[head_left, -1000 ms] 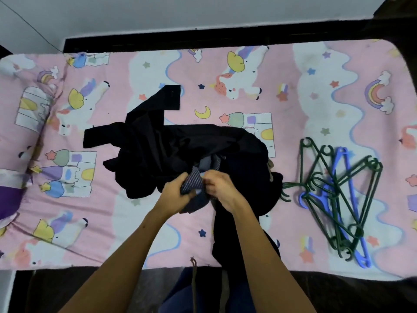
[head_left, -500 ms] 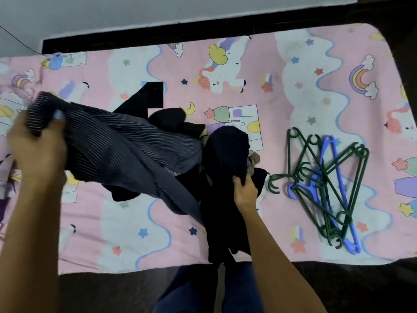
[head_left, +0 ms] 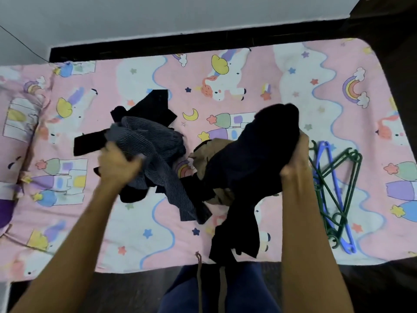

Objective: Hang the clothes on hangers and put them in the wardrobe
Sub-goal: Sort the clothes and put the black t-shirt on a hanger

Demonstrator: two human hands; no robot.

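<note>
The left hand grips a bunched grey striped garment, its fingers curled into the cloth; most of that garment spills to the right of the fist, over black clothes lying on the pink patterned bedsheet, with one striped end trailing toward the near edge. The right hand clutches a dark navy garment, which rises above and left of the fist and hangs down toward the person's legs. A tan garment lies beneath it, partly covered. Just right of the right hand, a heap of green and blue hangers rests on the sheet.
</note>
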